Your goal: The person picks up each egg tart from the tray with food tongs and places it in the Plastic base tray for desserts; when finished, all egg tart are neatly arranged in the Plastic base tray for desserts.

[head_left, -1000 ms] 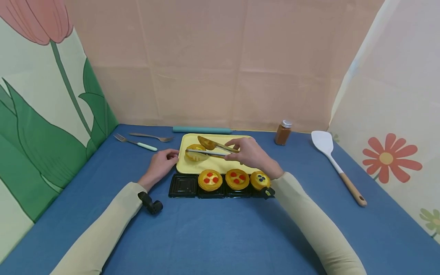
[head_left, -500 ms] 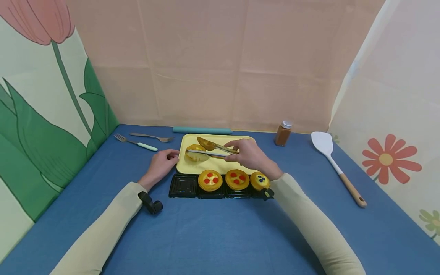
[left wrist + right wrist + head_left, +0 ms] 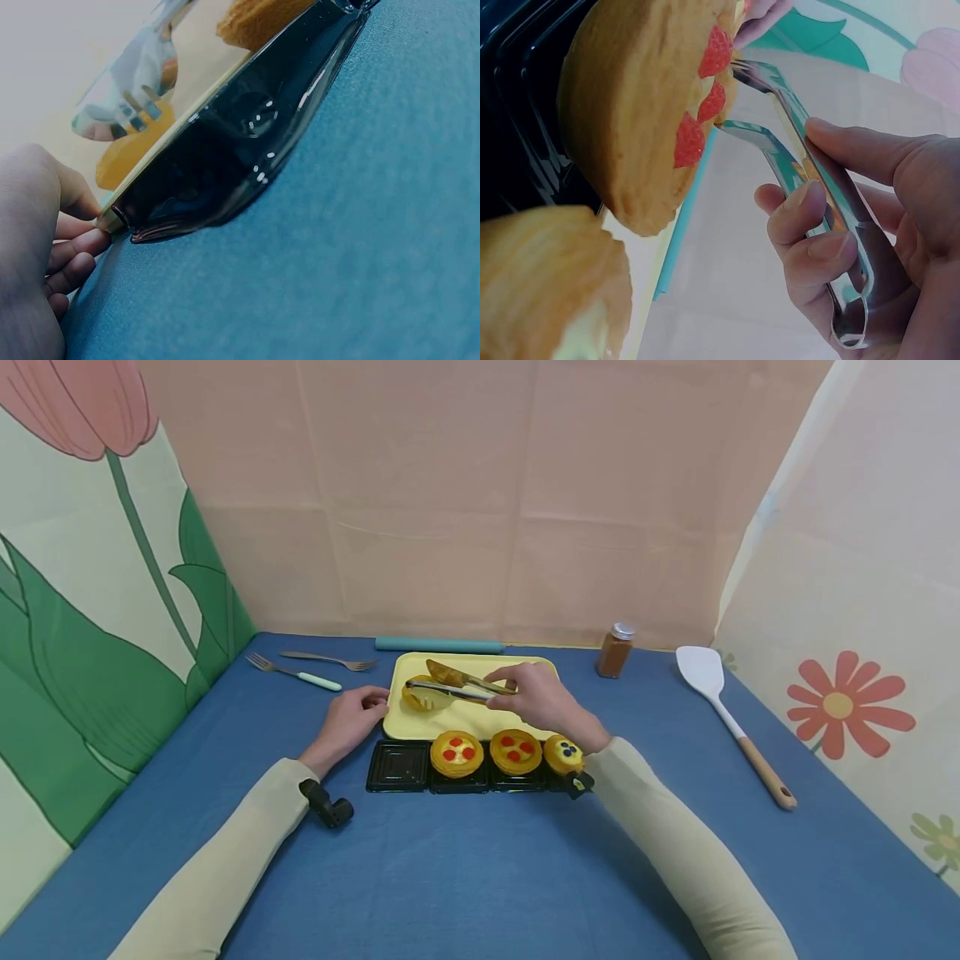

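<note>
My right hand holds metal serving tongs over a pale yellow tray. The tongs' ends stand on either side of an egg tart at the tray's left; whether they touch it I cannot tell. In the right wrist view, thumb and fingers wrap the tongs. At the tray's left edge, my left hand pinches the rim, seen also in the left wrist view. A black compartment tray lies in front, its leftmost compartment bare; two red-topped tarts and a blue-topped tart fill the others.
Two forks lie at the back left. Behind the yellow tray is a teal rod. A brown jar stands at the back right, near a white spatula with a wooden handle.
The tongs' ends have drawn slightly closer together around the tart and shifted a little left. My left hand stays at the yellow tray's edge.
</note>
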Motion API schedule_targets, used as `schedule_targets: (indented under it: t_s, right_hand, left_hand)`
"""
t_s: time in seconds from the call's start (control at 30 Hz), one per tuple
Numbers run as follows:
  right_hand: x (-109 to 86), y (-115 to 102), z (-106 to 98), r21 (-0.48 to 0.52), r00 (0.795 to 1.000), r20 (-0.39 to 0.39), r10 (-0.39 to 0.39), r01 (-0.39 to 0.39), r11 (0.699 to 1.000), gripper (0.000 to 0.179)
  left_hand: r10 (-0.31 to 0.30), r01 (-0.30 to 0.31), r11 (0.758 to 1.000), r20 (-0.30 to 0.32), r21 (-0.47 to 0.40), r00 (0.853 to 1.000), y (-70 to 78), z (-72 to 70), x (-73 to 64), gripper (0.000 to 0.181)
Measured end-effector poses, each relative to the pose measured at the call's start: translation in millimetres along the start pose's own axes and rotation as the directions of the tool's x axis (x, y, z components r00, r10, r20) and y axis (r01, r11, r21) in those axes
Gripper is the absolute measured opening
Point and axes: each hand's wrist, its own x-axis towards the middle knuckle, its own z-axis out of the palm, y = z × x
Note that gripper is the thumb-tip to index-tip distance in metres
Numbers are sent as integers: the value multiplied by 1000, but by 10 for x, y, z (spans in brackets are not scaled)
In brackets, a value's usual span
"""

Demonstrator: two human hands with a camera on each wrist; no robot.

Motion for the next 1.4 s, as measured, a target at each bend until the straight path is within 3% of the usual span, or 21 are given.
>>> schedule_targets:
  t_s: [0.63, 1.07, 1.4]
  right_hand:
    - [-35, -18, -79, 60, 1000, -6, -10, 11, 998, 37]
    - [-22, 19, -81, 48, 994, 22, 111, -112, 993, 48]
    - [-31, 39, -63, 34, 995, 67, 79, -81, 996, 47]
  left_hand:
    - [-14, 14, 1000, 8, -9, 1000, -6, -5, -17, 40]
    - [-4, 4, 1000, 3, -1, 1000, 3, 5, -18, 39]
    - [-19, 19, 1000, 11, -5, 1000, 3, 6, -12, 39]
